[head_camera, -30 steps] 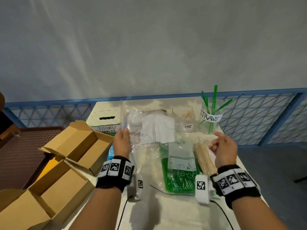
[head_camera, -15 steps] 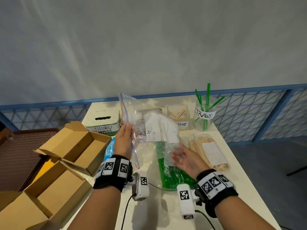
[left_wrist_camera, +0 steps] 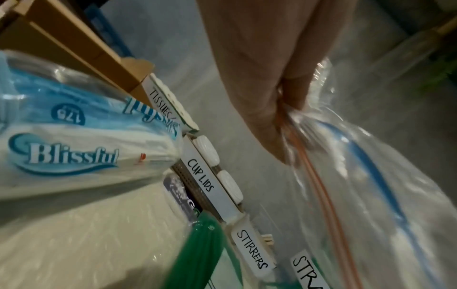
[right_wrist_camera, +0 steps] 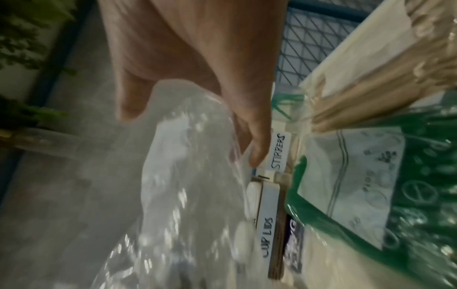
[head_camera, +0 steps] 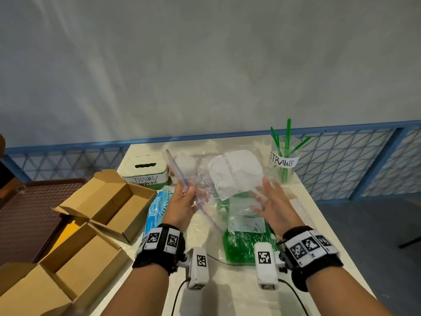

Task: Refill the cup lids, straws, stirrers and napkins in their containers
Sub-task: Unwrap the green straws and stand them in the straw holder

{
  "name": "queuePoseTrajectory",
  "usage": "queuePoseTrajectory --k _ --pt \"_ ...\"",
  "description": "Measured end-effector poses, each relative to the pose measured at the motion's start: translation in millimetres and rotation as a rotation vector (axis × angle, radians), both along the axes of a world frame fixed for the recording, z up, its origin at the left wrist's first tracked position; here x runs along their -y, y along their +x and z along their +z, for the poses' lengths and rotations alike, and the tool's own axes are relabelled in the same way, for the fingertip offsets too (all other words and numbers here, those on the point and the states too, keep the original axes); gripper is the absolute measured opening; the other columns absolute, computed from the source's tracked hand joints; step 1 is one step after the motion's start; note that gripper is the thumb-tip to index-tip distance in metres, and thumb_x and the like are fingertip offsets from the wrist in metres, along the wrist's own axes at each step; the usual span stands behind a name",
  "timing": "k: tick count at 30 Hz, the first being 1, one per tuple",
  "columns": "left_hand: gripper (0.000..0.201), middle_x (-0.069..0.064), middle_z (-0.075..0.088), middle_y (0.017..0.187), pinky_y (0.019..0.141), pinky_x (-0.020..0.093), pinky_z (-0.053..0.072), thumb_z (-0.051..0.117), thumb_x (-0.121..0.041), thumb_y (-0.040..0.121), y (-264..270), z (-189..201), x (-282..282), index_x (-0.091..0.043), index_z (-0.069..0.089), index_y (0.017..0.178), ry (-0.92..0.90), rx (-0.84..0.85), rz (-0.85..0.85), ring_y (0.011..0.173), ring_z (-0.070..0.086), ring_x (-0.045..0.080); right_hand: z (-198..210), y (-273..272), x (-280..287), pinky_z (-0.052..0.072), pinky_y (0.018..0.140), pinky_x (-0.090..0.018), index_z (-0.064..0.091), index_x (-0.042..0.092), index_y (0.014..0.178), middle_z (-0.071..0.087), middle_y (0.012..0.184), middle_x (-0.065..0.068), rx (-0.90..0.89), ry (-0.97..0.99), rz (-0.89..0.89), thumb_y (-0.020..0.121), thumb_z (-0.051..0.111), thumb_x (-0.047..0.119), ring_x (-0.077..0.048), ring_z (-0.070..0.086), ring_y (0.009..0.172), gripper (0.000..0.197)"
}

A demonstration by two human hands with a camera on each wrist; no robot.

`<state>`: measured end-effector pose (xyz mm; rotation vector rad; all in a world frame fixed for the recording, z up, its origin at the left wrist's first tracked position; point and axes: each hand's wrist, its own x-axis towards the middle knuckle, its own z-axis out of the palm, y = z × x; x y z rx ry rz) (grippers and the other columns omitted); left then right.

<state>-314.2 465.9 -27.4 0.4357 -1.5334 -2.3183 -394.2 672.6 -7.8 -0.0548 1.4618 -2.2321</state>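
A clear zip bag [head_camera: 234, 176] with white contents hangs above the table's middle. My left hand [head_camera: 182, 197] pinches its zip edge [left_wrist_camera: 289, 109] between thumb and fingers. With spread, straight fingers, my right hand [head_camera: 271, 201] touches the bag's right side [right_wrist_camera: 188, 156]. Behind the bag stand the labelled containers: the tissues/napkins box [head_camera: 145, 172], the cup lids box [left_wrist_camera: 200, 179] with white lids, the stirrers holder [left_wrist_camera: 252, 252] and the straws cup [head_camera: 283, 160] with a few green straws.
A bag of green straws [head_camera: 246, 242] lies flat under my hands, with a pack of wooden stirrers [right_wrist_camera: 371, 78] to its right. A blue tissue pack [head_camera: 157, 208] lies at the left. Two open cardboard boxes [head_camera: 109, 201] stand off the table's left edge.
My right hand left the stirrer pack at the right, swung left and now touches the clear bag. My left hand kept its pinch, and the bag spread out between the hands.
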Motion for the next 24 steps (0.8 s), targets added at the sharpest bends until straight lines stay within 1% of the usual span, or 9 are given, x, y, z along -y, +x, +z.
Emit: queuePoseTrajectory --k 3,6,9,12,14,17,19,21,24 --pt "0.016 0.003 0.065 0.104 0.089 0.042 0.049 0.044 -0.016 0.094 7 7 11 -0.018 0.053 0.108 -0.049 0.115 -0.137 0.101 0.06 0.024 2 1 -1 0.05 0.089 -0.038 0.03 0.017 0.134 0.058 0.108 -0.01 -0.048 0.023 -0.066 0.087 0.057 0.007 -0.019 0.061 0.096 0.055" --pt "0.066 0.011 0.057 0.123 0.098 0.045 0.041 0.029 -0.058 0.082 19 19 53 -0.011 0.049 0.122 -0.012 0.12 -0.099 0.115 0.053 0.027 16 -12 -23 0.053 0.078 -0.026 0.047 0.009 0.1 0.055 0.076 -0.002 -0.259 0.29 -0.008 0.09 0.053 0.005 -0.007 0.062 0.071 0.013" --pt "0.066 0.005 0.061 0.12 0.103 0.046 0.034 0.014 -0.062 0.089 16 28 71 -0.016 0.053 0.116 -0.152 0.241 -0.237 0.118 0.053 0.023 26 -14 -35 0.051 0.079 -0.023 0.049 0.013 0.101 0.056 0.065 0.008 -0.38 0.422 0.19 0.088 0.057 0.004 -0.005 0.058 0.069 0.017" --pt "0.067 -0.007 0.06 0.117 0.106 0.04 0.034 0.058 -0.075 0.065 7 31 46 -0.029 0.054 0.114 -0.439 0.44 -0.521 0.118 0.052 0.016 30 -5 -26 0.052 0.077 -0.017 0.051 0.018 0.101 0.064 0.066 0.011 -0.447 0.418 0.374 0.087 0.056 -0.002 -0.007 0.061 0.074 0.025" --pt "0.067 -0.007 0.062 0.111 0.102 0.037 0.04 0.076 -0.057 0.06 3 24 31 -0.026 0.054 0.115 -0.473 0.442 -0.566 0.105 0.057 0.01 28 -1 -22 0.05 0.077 -0.02 0.048 0.021 0.11 0.064 0.065 0.013 -0.477 0.435 0.425 0.087 0.056 -0.001 -0.007 0.061 0.073 0.032" --pt "0.042 0.008 0.067 0.09 0.076 0.029 0.057 0.057 -0.006 0.088 -3 12 18 -0.005 0.046 0.128 -0.221 0.293 -0.284 0.078 0.066 0.016 19 -7 -23 0.051 0.084 -0.03 0.028 0.025 0.141 0.067 0.082 0.005 -0.449 0.439 0.249 0.087 0.06 0.013 -0.008 0.065 0.078 0.064" --pt "0.037 0.014 0.063 0.089 0.063 0.027 0.056 0.052 0.0 0.09 -6 10 15 -0.006 0.041 0.125 -0.153 0.191 -0.098 0.069 0.063 0.018 10 -13 -28 0.049 0.094 -0.042 0.009 0.036 0.147 0.068 0.099 -0.002 -0.421 0.443 0.101 0.078 0.067 0.031 -0.015 0.068 0.085 0.09" --pt "0.032 0.013 0.064 0.087 0.06 0.029 0.055 0.047 0.005 0.092 -8 12 12 -0.018 0.037 0.112 -0.159 0.143 -0.024 0.062 0.061 0.017 5 -11 -31 0.051 0.091 -0.042 -0.003 0.049 0.143 0.061 0.108 0.002 -0.417 0.405 0.12 0.072 0.071 0.032 -0.016 0.068 0.09 0.104" --pt "0.032 0.006 0.061 0.071 0.055 0.026 0.05 0.038 0.01 0.092 -7 20 11 -0.022 0.039 0.095 -0.272 0.112 -0.078 0.053 0.056 0.014 1 -5 -33 0.053 0.083 -0.03 0.024 0.046 0.141 0.057 0.1 0.006 -0.517 0.426 0.252 0.082 0.067 0.015 -0.015 0.063 0.094 0.079"
